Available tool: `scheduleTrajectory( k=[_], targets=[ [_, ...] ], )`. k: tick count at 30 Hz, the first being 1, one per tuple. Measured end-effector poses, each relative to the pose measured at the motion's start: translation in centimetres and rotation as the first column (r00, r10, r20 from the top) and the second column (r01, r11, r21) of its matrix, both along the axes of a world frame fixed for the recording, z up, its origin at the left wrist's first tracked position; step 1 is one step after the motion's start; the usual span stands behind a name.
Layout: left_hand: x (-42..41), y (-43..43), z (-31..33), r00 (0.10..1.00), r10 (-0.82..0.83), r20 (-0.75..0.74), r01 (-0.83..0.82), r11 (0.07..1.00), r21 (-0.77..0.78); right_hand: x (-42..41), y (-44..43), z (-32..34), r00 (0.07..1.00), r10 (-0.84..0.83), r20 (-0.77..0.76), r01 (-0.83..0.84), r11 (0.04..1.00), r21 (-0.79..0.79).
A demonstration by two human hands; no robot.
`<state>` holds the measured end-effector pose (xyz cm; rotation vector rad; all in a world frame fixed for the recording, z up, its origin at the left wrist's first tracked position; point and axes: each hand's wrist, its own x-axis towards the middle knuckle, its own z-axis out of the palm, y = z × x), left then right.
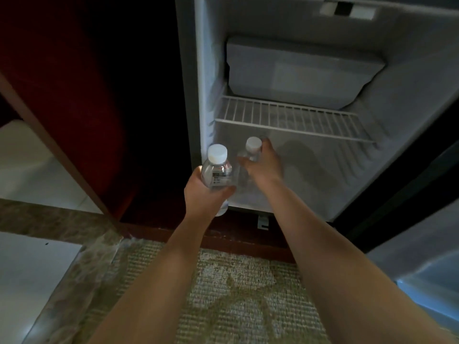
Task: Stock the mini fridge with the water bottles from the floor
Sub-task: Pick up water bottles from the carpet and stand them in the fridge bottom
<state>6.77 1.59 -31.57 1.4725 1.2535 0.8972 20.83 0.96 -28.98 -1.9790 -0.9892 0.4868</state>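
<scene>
- While both arms reach forward from the bottom of the view, each hand carries one bottle at the open mini fridge (402,115).
- The first water bottle (216,171) stands nearly upright, with its white cap up and its long axis close to vertical. It is held in the air at the front left corner of the fridge opening, and its base hangs over the lower front lip.
- The left hand (205,197) grips this bottle around the lower half. The thumb lies across the label and the fingers are clamped round the far side.
- The second water bottle (251,151) is also cap up and roughly vertical, though it is blurred. It sits inside the lower compartment, under the wire shelf (285,115) and near the left wall. Whether its base touches the fridge floor cannot be told.
- The right hand (265,166) is deeper in the fridge with its back to the camera, fingers clamped on the bottle's shoulder just below the cap.
- The two bottles are just beside each other, the first nearer the camera.
- A patterned carpet (236,294) lies under the forearms.
</scene>
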Motion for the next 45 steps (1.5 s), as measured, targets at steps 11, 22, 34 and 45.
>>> scheduleTrajectory(
  k=[11,22,34,45],
  targets=[
    [-1.0,1.1,-1.4,1.0,0.031,0.001,-0.031,1.0,0.006,1.0,2.3,-2.7,0.996,0.073,-0.055,-0.066,0.99,0.122],
    [-4.0,1.2,-4.5,1.0,0.015,0.027,-0.013,0.998,-0.054,-0.8,1.0,-9.7,0.927,-0.143,-0.347,0.146,0.989,-0.015],
    [-6.9,4.1,-7.3,0.983,0.152,0.106,-0.143,0.985,-0.093,0.4,7.7,-10.9,0.968,-0.12,-0.219,0.105,0.991,-0.08],
    [-7.5,5.8,-7.8,0.99,0.136,0.024,-0.135,0.991,-0.021,2.5,12.9,-9.0,0.997,-0.076,-0.015,0.072,0.981,-0.178]
  ],
)
